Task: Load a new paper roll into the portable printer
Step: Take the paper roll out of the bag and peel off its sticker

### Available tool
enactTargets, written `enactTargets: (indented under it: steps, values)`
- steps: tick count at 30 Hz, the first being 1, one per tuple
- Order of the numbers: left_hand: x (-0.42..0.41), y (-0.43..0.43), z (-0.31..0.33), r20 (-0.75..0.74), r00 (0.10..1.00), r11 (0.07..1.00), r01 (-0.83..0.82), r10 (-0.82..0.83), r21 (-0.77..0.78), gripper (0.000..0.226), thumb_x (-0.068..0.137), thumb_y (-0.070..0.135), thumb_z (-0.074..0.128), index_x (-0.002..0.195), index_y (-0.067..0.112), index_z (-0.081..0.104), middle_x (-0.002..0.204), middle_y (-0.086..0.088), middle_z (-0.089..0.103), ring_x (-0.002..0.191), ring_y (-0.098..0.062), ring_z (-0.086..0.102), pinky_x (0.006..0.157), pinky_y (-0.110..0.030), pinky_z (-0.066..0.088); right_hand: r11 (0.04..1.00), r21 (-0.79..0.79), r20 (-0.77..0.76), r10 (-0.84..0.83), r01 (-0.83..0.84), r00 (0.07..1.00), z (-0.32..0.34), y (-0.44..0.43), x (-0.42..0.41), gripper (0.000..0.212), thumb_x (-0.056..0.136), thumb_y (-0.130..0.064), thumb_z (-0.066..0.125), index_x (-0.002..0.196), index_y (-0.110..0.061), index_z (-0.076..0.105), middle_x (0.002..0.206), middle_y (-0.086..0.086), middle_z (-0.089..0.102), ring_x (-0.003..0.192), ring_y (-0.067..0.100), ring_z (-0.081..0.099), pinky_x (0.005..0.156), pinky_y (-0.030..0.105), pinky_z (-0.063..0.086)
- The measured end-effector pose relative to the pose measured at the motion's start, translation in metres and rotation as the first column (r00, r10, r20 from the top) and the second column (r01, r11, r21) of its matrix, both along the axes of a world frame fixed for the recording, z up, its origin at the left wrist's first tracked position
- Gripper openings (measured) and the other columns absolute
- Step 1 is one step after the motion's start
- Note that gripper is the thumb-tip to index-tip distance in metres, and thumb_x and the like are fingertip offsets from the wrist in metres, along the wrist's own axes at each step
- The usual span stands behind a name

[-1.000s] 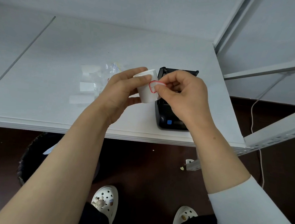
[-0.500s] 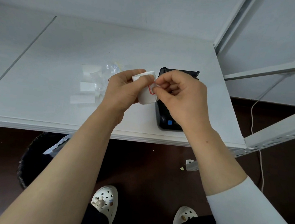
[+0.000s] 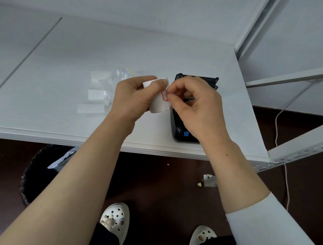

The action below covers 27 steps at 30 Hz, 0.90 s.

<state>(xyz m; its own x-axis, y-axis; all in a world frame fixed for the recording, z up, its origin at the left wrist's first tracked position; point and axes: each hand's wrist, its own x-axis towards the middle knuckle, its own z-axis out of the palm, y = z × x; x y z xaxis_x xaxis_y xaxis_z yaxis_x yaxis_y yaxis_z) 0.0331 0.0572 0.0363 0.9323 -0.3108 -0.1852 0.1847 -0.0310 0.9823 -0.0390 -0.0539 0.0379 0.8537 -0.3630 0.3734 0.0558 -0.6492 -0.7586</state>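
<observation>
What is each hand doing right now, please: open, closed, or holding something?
Left hand: closed around the white paper roll.
Right hand: pinching the red-edged sticker on the roll.

We log the setting as a plain workroom or stockroom, not a home. Landmark: the white table (image 3: 162,54), a bare slab set against a blank white wall (image 3: 128,0). Right of the table stands white slotted-angle steel racking (image 3: 301,144), with punched holes visible along its beam. Under the table, on the left, a black waste bin (image 3: 30,179) with a liner sits on a dark brown floor (image 3: 161,181). A loose white cable (image 3: 276,126) trails to the floor right of the table. On the table are cut paper strips (image 3: 94,94), crumpled clear wrap (image 3: 122,74) and a black portable printer (image 3: 181,132) near its front right edge.
</observation>
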Motion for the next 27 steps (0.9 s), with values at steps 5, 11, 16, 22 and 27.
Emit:
enactTargets:
  steps: [5,11,16,22,27]
  values:
    - [-0.001,0.0004,0.0019,0.0,1.0,1.0,0.003,-0.003,-0.003,0.019,0.078,0.023,0.071,0.09,0.008,0.072,0.082,-0.008,0.065,0.075,-0.021,0.063,0.084,-0.055,0.055,0.999,0.012,-0.002,0.033,-0.033,0.999,-0.001,-0.0013,0.0007,0.012,0.08,-0.007,0.066,0.078,-0.019,0.063,0.082,0.0,0.064,0.07,0.014,0.063,0.069,0.033,0.055]
    - [-0.0001,0.0014,0.0019,-0.022,0.999,1.0,0.024,-0.024,-0.009,0.008,0.079,0.022,0.07,0.08,0.014,0.071,0.078,-0.005,0.066,0.072,-0.018,0.064,0.08,-0.045,0.059,0.998,0.035,-0.002,0.054,-0.054,0.999,-0.0014,-0.002,0.0004,0.016,0.08,-0.007,0.066,0.078,-0.022,0.061,0.084,-0.002,0.06,0.072,0.015,0.063,0.07,0.032,0.054]
    - [0.0017,0.0029,0.0012,-0.044,0.999,1.0,0.025,-0.026,-0.019,0.007,0.078,0.021,0.07,0.075,0.015,0.071,0.07,0.0,0.066,0.059,-0.01,0.064,0.064,-0.028,0.06,0.995,0.057,0.006,0.084,-0.084,0.996,-0.0002,-0.002,-0.0005,0.017,0.081,-0.005,0.066,0.078,-0.021,0.061,0.085,0.003,0.061,0.069,0.011,0.064,0.071,0.027,0.054]
    - [0.0038,0.0037,-0.0002,-0.048,0.999,1.0,0.024,-0.025,-0.019,0.008,0.078,0.022,0.071,0.074,0.015,0.071,0.073,-0.002,0.067,0.062,-0.012,0.064,0.061,-0.027,0.059,0.989,0.092,-0.017,0.117,-0.115,0.993,-0.0004,-0.003,-0.0009,0.006,0.082,-0.01,0.067,0.08,-0.015,0.063,0.087,0.005,0.06,0.072,0.017,0.067,0.075,0.032,0.056]
    - [0.005,0.0043,-0.0016,-0.044,0.999,1.0,0.027,-0.027,-0.013,0.011,0.079,0.024,0.07,0.078,0.013,0.07,0.077,-0.004,0.067,0.066,-0.015,0.064,0.065,-0.027,0.06,0.986,0.108,-0.038,0.131,-0.126,0.991,-0.0001,-0.0036,-0.0011,0.007,0.083,-0.013,0.067,0.08,-0.017,0.063,0.087,0.005,0.06,0.073,0.016,0.067,0.075,0.03,0.054]
